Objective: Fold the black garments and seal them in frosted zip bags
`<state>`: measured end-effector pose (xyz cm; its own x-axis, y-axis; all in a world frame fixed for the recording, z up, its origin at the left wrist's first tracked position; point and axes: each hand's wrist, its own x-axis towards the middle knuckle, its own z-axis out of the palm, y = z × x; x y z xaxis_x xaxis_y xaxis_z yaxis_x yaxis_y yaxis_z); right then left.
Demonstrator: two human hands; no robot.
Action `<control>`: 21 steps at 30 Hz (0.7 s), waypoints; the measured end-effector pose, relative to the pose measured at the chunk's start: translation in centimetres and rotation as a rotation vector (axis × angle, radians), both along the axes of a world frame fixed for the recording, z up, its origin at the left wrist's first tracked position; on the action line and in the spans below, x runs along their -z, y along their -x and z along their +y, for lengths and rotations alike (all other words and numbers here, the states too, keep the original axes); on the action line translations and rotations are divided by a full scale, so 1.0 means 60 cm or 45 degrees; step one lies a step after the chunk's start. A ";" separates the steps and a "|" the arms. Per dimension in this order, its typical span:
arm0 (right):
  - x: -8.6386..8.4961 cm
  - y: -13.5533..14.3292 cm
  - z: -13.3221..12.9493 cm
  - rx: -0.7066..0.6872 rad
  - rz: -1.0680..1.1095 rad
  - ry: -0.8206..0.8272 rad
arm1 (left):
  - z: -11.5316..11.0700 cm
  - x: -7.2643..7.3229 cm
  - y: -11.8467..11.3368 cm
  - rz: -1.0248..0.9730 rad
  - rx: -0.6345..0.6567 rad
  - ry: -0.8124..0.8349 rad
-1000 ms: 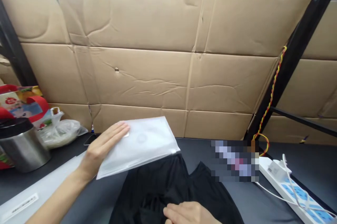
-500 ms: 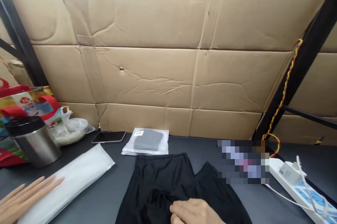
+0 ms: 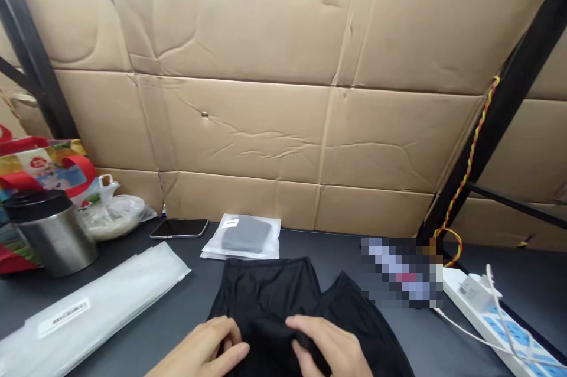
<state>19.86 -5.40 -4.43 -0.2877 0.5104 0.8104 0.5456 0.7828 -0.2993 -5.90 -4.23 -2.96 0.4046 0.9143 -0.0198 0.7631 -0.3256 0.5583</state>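
Note:
Black fabric clothing (image 3: 274,282) lies spread on the dark table, its upper part split into two leg-like pieces. My left hand (image 3: 206,347) rests at the garment's left side with its fingers curled; what is between them, if anything, is hidden. On the right, my right hand (image 3: 332,344) has thumb and fingers closed around a raised fold of the black cloth. Left of the garment lies a long white plastic package (image 3: 106,306) with a barcode label. Just behind the cloth is a smaller clear package (image 3: 243,235) holding something dark grey.
A phone (image 3: 179,228), a knotted plastic bag (image 3: 113,211), a steel mug (image 3: 55,238) and a colourful bag (image 3: 48,158) stand at the left. At the right are a white power strip (image 3: 500,318) with cables and a pixelated patch. Cardboard (image 3: 266,129) closes off the back.
My left hand has left the white package and moved right to the black clothing, uncovering the barcode label. My right hand has shifted slightly, with its fingers now around a cloth fold.

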 end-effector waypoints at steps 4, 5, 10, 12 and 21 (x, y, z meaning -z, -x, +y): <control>-0.020 -0.059 0.001 0.190 0.286 0.418 | 0.002 -0.004 -0.030 -0.002 -0.013 0.166; -0.022 -0.072 0.004 0.188 0.354 0.482 | 0.002 -0.005 -0.032 -0.004 0.002 0.198; -0.017 -0.103 0.025 0.234 0.423 0.675 | 0.006 -0.012 -0.041 -0.110 0.078 0.264; -0.014 -0.101 0.033 0.268 0.408 0.716 | 0.015 -0.020 -0.041 -0.294 0.093 0.260; -0.002 -0.100 0.039 0.367 0.172 0.996 | 0.083 -0.025 0.023 -0.880 -0.346 0.362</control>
